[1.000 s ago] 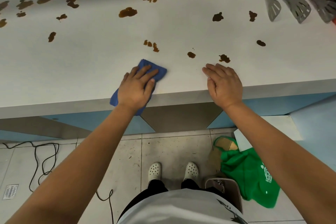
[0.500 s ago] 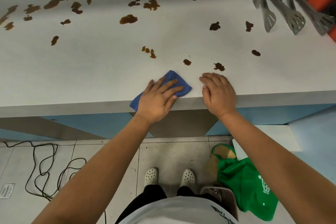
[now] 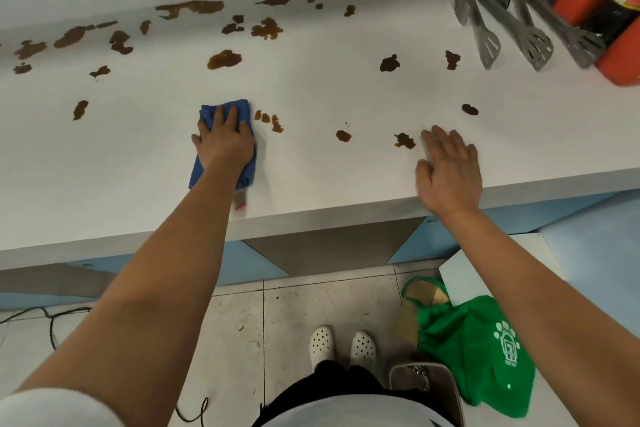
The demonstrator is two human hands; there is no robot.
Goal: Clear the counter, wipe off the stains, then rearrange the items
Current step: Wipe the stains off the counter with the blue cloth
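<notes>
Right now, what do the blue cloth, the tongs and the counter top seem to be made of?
Blue cloth: soft woven or microfibre fabric, matte; it folds and bunches under the left hand.
Tongs: probably brushed metal, judging by the dull grey sheen and slotted flat ends.
Counter top: smooth white laminate or similar; the brown stains sit on its surface.

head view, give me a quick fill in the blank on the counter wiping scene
1. The left hand presses a ____ cloth onto the counter.
2. The right hand lies flat and holds ____.
3. The metal tongs lie at the counter's far ____ end.
4. A ____ bag sits on the floor.

Missing words: blue; nothing; right; green
</notes>
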